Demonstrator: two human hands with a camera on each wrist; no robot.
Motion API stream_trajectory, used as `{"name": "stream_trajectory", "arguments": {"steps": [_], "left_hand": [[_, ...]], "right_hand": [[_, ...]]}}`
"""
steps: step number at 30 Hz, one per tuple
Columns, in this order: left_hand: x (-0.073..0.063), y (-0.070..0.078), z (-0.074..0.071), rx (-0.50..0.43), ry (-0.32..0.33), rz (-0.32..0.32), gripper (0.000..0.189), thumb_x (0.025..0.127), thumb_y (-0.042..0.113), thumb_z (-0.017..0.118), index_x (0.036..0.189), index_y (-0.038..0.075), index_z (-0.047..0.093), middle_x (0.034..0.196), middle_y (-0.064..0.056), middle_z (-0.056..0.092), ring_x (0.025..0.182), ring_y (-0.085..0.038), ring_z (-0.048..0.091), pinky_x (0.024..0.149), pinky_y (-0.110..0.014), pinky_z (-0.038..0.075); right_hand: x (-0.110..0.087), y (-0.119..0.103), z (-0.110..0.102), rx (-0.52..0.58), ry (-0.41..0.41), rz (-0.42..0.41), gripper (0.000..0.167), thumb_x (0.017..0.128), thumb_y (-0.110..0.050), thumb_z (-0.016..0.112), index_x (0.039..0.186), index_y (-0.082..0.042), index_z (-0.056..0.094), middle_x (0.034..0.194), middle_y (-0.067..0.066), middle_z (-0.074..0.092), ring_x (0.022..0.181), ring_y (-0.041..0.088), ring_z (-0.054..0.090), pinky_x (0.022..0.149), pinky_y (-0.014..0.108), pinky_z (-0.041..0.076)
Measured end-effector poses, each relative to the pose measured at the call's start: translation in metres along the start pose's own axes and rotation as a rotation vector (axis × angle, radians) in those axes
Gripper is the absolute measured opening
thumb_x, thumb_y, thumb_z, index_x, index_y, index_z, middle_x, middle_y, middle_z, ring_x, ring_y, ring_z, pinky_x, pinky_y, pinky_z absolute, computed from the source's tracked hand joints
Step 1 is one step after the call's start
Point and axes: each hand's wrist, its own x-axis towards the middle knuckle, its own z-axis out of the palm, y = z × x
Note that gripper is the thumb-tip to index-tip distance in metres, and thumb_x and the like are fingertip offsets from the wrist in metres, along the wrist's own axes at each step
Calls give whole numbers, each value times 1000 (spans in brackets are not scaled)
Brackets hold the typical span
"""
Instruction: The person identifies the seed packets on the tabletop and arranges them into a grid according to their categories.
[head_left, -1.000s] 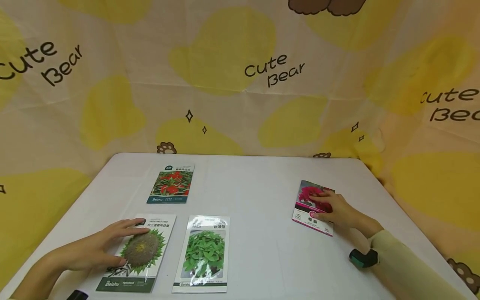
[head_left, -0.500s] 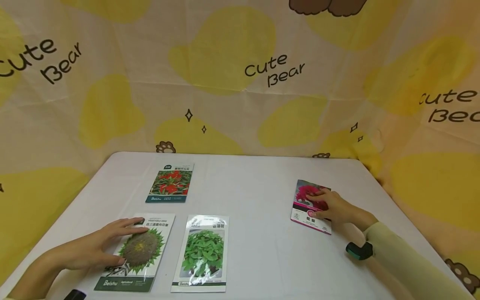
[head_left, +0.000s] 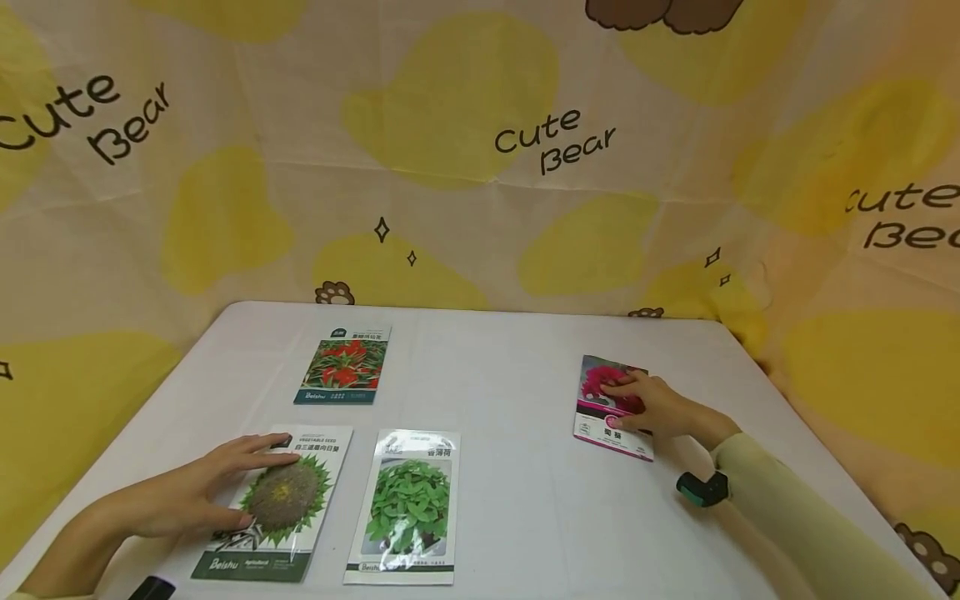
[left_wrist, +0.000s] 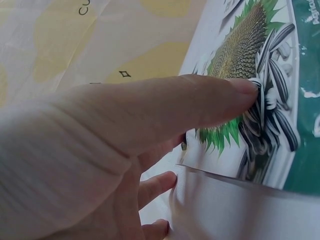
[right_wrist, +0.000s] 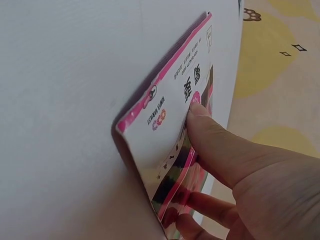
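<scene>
My left hand (head_left: 195,492) rests on a sunflower seed packet (head_left: 311,500) at the near left, thumb and fingertips spread over its face. In the left wrist view the thumb lies on the striped seeds printed on that packet (left_wrist: 240,50). At the right, my right hand (head_left: 660,408) presses its thumb and fingertips on the front of a pink-flower seed packet (head_left: 607,433). In the right wrist view the thumb touches the white label of this packet (right_wrist: 165,120), and the fingers touch its flower picture. The packet lies low over the table, casting a shadow along its edge.
A green-leaf seed packet (head_left: 408,508) lies right of the sunflower one. Behind them is a red-flower seed packet (head_left: 342,367). All are on a white table (head_left: 510,467), with a yellow patterned cloth (head_left: 450,100) hanging behind it and at the sides.
My right hand has slid the pink-flower packet a short way left and slightly away from me. The left hand and the other packets have stayed in place.
</scene>
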Motion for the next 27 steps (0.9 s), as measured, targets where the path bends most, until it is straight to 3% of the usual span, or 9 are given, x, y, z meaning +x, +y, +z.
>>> {"name": "stream_trajectory", "arguments": {"steps": [9,18,27], "left_hand": [[0,0,0,-6,18,13,72,83,31,79,149,28,50,161,21,30,138,26,7,93,-12,33],[0,0,-1,-15,8,0,71,84,31,79,149,28,50,161,21,29,136,27,7,92,-13,34],[0,0,0,-10,7,27,72,85,32,78,150,26,49,162,21,28,138,26,6,93,-13,33]], "right_hand": [[15,-8,-1,0,-20,2,71,89,-42,74,149,-12,50,152,32,38,136,56,35,102,67,44],[32,-21,-1,-14,-53,3,70,90,-40,73,150,-14,48,153,31,38,137,54,35,104,66,44],[54,-41,2,2,-81,-26,70,91,-38,72,152,-16,46,157,30,32,138,52,33,107,66,41]]}}
